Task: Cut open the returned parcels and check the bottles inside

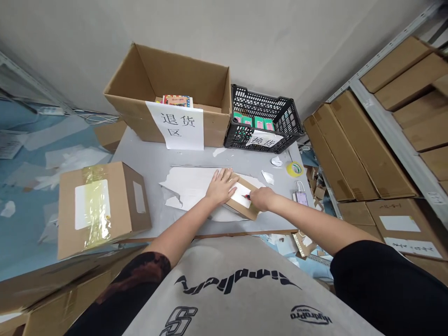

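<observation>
Near the front edge of the desk (154, 161), we hold our left hand (221, 187) spread on the small box (242, 208), probably to keep it steady, while our right hand (263, 198) grips a red cutter (247, 197) at its white label (239, 192).

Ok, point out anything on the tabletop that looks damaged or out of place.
The white sheet under the small cardboard box has a ragged left edge, as if torn. Loose paper scraps lie near the yellow tape roll, looking like stray litter.
</observation>
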### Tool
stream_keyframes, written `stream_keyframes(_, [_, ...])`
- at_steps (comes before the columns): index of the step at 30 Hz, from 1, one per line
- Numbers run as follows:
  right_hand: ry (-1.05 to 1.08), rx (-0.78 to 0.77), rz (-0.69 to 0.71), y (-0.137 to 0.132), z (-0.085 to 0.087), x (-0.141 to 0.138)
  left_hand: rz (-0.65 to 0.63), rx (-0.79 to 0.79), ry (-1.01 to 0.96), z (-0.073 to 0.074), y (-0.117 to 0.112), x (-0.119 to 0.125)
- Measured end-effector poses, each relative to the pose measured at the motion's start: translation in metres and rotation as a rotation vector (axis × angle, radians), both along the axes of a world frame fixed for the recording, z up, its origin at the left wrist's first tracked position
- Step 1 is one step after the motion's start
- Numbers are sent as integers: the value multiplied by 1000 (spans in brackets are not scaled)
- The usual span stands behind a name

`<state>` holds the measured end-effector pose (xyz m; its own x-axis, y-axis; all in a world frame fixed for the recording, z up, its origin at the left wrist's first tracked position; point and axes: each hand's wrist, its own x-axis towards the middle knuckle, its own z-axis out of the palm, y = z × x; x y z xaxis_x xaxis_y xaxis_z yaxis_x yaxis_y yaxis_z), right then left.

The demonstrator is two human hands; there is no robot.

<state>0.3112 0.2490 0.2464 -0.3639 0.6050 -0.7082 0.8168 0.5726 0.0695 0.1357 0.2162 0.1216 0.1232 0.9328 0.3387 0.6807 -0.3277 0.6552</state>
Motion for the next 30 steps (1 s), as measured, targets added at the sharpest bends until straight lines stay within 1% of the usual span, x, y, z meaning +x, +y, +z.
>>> stream_keyframes(1, [-22, 6, 0, 0, 2, 0, -46, -10, 16, 1, 6, 1])
stream_keyframes(2, [-67, 9, 6, -1, 4, 1, -54, -24, 24, 1, 10, 2])
stream_keyframes(4, [-170, -8, 30, -3, 9, 7, -29, -59, 47, -1, 14, 3])
stream_keyframes(6, [-234, -30, 45, -6, 14, 19, -17, -92, 103, -3, 14, 4])
stream_keyframes(9, [-230, -21, 39, -13, 16, 40, -25, -127, 236, -1, 12, 3])
stream_keyframes(13, [-189, 52, 48, -25, 11, 64, -34, -161, 364, 4, 11, 1])
stream_keyframes(16, [-179, 87, -17, -34, 6, 87, -36, -178, 398, 5, 12, 2])
stream_keyframes(20, [-183, 86, -146, -46, -1, 134, -33, -175, 417, 7, 14, 4])
stream_keyframes(22, [-154, 118, -218, -50, -11, 156, -25, -120, 424, 9, 12, 4])
stream_keyframes(23, [-120, 152, -280, -51, -19, 165, -28, -81, 424, 11, 9, 4])
stream_keyframes(25, [7, 241, -470, -50, -41, 173, -75, -12, 425, 14, 2, 5])
stream_keyframes(26, [93, 282, -589, -48, -55, 173, -127, 11, 429, 16, -2, 6])
stream_keyframes(28, [330, 333, -836, -42, -83, 167, -269, 37, 454, 20, -10, 7])
stream_keyframes(30, [452, 344, -939, -37, -108, 156, -383, 51, 494, 24, -15, 8])
